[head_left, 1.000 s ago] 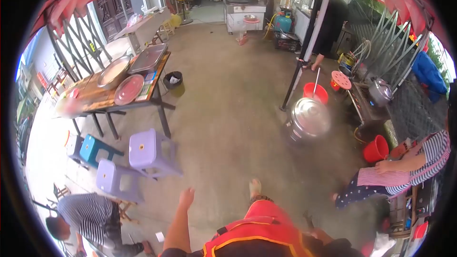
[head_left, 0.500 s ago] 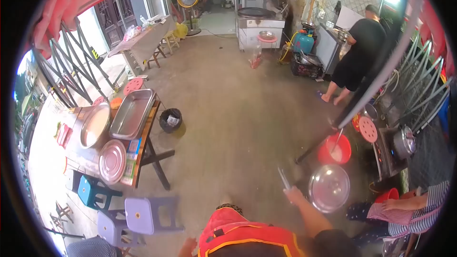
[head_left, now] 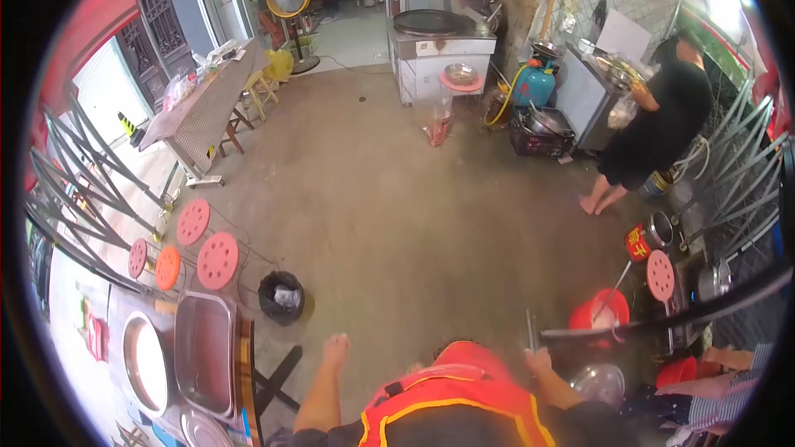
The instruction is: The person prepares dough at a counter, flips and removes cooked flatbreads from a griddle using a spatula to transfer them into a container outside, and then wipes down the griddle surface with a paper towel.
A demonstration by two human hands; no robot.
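Observation:
My left hand (head_left: 334, 351) is raised in front of the red apron (head_left: 460, 381), its fingers curled loosely; whether they pinch anything is too small to tell. At the right, my right hand (head_left: 538, 360) is closed around a thin metal utensil (head_left: 531, 329), which looks like tongs and points forward. That hand is nearest to a round metal lid (head_left: 599, 384) and a red bucket (head_left: 599, 311) with a long handle leaning in it. To the left of my left hand stands a table with a rectangular metal tray (head_left: 205, 354) and a round basin (head_left: 145, 362).
A person in black (head_left: 654, 124) stands by a counter at the right; a seated person (head_left: 737, 389) is lower right. A dark pole (head_left: 662, 323) crosses the right side. Ahead are a griddle stove (head_left: 439, 54), a fan (head_left: 290, 0), pink stools (head_left: 218, 261) and a black bin (head_left: 281, 296).
The view has moved forward: the table, bucket and lid sit lower, the stove nearer. My left hand has come up into fuller view. My right hand still holds the utensil.

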